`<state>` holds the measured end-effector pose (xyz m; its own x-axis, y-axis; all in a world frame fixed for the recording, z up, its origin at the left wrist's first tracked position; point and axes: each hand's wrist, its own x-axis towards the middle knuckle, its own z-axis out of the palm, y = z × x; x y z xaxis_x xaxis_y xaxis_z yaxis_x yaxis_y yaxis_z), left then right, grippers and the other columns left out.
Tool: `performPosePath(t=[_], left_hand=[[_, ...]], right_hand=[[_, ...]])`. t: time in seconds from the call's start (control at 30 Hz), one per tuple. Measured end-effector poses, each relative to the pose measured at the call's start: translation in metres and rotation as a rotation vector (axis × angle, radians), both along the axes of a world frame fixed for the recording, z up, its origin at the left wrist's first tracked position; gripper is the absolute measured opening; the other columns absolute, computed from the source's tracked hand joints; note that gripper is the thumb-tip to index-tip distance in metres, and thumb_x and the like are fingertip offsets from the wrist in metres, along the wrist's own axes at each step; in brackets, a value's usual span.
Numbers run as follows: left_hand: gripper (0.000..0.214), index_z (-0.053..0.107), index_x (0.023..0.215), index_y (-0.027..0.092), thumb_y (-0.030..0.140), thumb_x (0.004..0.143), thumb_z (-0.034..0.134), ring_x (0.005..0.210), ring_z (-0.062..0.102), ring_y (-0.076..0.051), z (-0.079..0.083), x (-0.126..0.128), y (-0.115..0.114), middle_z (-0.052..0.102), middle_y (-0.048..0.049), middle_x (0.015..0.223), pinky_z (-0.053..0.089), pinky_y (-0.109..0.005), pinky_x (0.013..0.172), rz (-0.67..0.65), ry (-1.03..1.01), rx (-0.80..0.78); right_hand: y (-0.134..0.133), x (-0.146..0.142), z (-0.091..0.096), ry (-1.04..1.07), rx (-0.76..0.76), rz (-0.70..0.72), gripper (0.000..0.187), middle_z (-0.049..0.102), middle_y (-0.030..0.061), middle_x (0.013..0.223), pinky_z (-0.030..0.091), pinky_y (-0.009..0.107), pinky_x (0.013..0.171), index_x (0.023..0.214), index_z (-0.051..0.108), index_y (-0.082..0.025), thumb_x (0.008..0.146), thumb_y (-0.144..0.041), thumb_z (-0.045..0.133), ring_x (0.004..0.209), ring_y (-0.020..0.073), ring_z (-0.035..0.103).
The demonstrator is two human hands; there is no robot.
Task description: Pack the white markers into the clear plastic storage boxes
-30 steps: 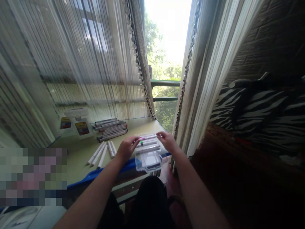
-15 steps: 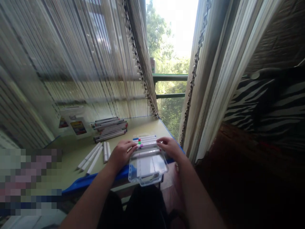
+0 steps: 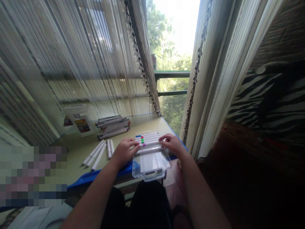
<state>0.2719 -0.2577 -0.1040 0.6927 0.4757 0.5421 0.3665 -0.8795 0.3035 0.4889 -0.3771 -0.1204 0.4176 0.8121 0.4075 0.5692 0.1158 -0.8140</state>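
A clear plastic case lies at the table's front edge, its handle end toward me. White markers with blue, red and green marks lie side by side in its far part. My left hand has its fingers bent at the left end of a marker with a pink-purple band. At the right end of the same marker are the curled fingers of my right hand. Another white marker lies just nearer to me. The exact contact of the fingertips is partly hidden.
Loose white markers lie left of my left hand, with two more beside them. A pile of markers sits farther back. A clear package stands by the string curtain. The table's blue edge runs in front.
The whole view has shifted slightly, so the table appears a little farther right and higher. Both hands stay at the row of markers, and the pink-purple banded marker sits about the same.
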Motion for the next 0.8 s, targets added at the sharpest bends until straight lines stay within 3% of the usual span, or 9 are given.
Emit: performPosePath(t=[0.33,0.6,0.8], left_hand=[[0.030,0.071,0.082,0.021,0.042,0.082,0.050,0.078,0.062,-0.019,0.0020,0.0018,0.0014,0.068,-0.0053,0.086,0.047,-0.030,0.072,0.036,-0.031,-0.051],[0.024,0.067,0.078,0.020,0.040,0.080,0.053,0.072,0.061,-0.018,0.0004,0.0011,0.0020,0.069,-0.0035,0.080,0.047,-0.029,0.073,0.077,-0.037,-0.039],[0.027,0.068,0.081,0.020,0.039,0.082,0.050,0.078,0.061,-0.019,0.0005,0.0021,0.0026,0.069,-0.0046,0.085,0.047,-0.030,0.079,0.062,-0.035,-0.021]], right_hand=[[0.0035,-0.0033,-0.0015,-0.029,0.033,-0.017,0.013,0.065,0.0013,0.081,0.043,0.022,0.056,0.077,0.071,-0.017,0.072,-0.019,0.060,0.052,0.0069,0.050],[0.0024,-0.0017,-0.0026,0.031,-0.036,-0.063,0.014,0.057,-0.0045,0.050,0.040,0.021,0.053,0.080,0.070,-0.016,0.070,-0.021,0.061,0.047,0.0097,0.051],[0.0052,0.0005,-0.0033,-0.033,-0.022,-0.087,0.016,0.059,-0.0028,0.055,0.039,0.022,0.054,0.081,0.072,-0.017,0.072,-0.023,0.060,0.050,0.0095,0.049]])
